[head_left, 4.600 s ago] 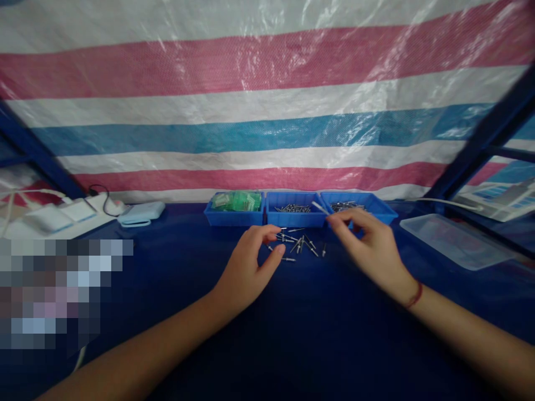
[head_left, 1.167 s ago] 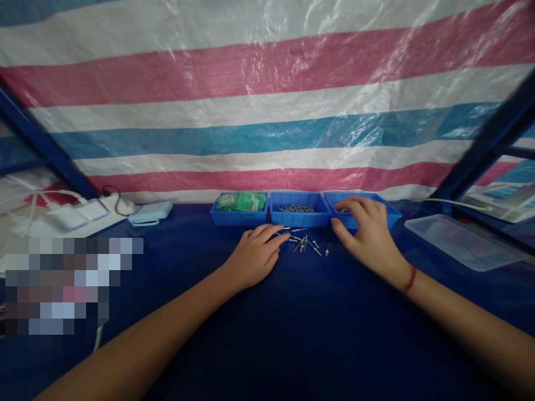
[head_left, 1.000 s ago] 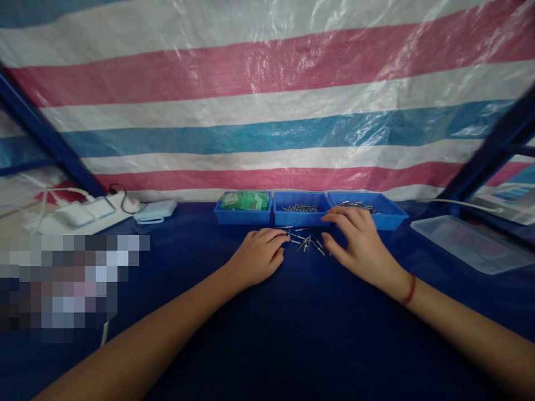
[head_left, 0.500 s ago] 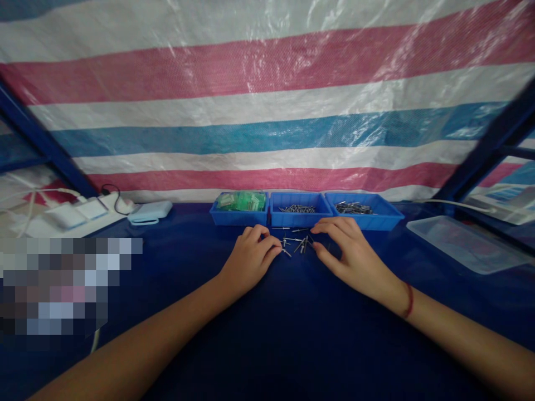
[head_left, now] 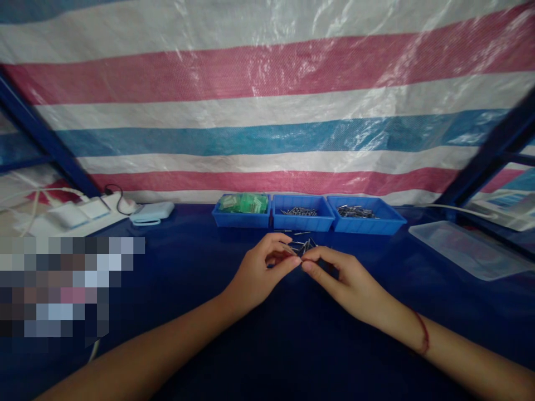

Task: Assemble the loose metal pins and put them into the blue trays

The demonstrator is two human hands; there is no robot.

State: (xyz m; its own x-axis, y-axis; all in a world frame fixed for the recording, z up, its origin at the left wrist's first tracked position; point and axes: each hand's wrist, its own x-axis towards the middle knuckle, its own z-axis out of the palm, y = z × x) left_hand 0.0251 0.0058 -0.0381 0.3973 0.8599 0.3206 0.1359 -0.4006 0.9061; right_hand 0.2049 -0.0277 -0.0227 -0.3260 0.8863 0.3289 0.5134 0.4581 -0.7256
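Observation:
My left hand (head_left: 265, 270) is closed in a pinch, with a thin metal pin that looks like a pop rivet showing at its fingers. Thumb and forefinger of my right hand (head_left: 343, 278) are pressed together right beside the left fingertips; what they grip is too small to make out. Just behind the fingertips lies a small loose pile of pop rivets (head_left: 308, 244), partly hidden by my hands. Two more rivets (head_left: 301, 233) lie on the blue table (head_left: 292, 334) nearer the bins.
At the back stand a blue bin (head_left: 242, 220) with green packets and two blue bins (head_left: 303, 223) (head_left: 368, 225) of metal pieces. On the right lies a clear plastic lid (head_left: 468, 250). Leftward are a light-blue case (head_left: 152, 213) and a power strip (head_left: 112, 218) with plugs.
Both hands have drawn together and slightly toward me, so their fingertips now meet in front of the rivet pile. My right hand has gone from spread fingers to a pinch.

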